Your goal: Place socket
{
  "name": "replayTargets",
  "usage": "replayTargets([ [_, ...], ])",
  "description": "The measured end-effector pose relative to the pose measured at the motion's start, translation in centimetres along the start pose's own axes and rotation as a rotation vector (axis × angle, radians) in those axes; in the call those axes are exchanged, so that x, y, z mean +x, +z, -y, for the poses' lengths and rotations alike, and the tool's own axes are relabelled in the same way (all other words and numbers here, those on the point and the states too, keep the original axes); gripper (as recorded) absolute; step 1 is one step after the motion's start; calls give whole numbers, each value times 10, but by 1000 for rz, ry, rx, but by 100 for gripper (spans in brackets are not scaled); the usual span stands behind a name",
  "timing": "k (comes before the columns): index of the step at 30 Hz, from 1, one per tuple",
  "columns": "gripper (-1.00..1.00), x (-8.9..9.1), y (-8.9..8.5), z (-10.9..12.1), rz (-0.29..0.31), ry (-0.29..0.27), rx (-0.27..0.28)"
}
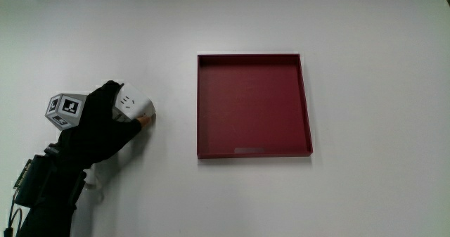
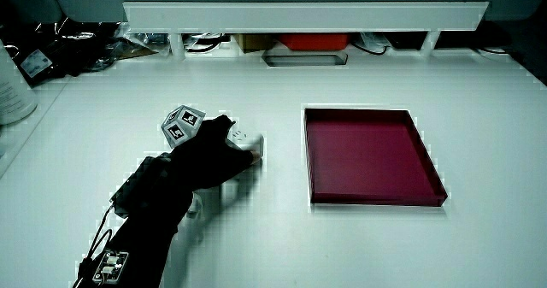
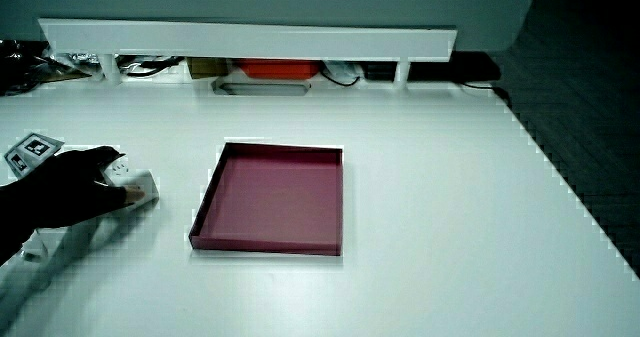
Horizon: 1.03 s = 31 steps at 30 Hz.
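Observation:
A white socket strip (image 1: 133,101) lies on the white table beside the dark red tray (image 1: 199,103), a short gap apart from it. The black-gloved hand (image 1: 112,126) rests over the socket with its fingers curled around the end nearest the tray. The patterned cube (image 1: 63,109) sits on the back of the hand. Most of the strip is hidden under the hand and forearm. In both side views the socket (image 2: 245,139) (image 3: 140,187) shows beside the tray (image 2: 376,200) (image 3: 265,247), under the hand (image 2: 209,151) (image 3: 70,192). Nothing lies in the tray.
A low white partition (image 2: 299,14) runs along the table, with a red box (image 2: 312,42), a grey flat item (image 2: 305,59) and cables beneath it. A white container (image 2: 15,87) stands at the table's edge, farther from the person than the hand.

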State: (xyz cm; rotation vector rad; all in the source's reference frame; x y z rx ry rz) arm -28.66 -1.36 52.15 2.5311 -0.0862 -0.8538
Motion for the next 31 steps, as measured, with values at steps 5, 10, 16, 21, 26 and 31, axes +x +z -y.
replayTargets([
  [5,0,-3,-1,-1,27,16,-10],
  [10,-21,-3,-1,0,33,18,-9],
  [16,-53,-5,-4,3,33,41,-48],
  [21,-79,13,1,33,-18,-1,69],
  [26,-100,41,5,62,-32,-152,129],
  [31,-100,59,3,89,-41,-122,67],
])
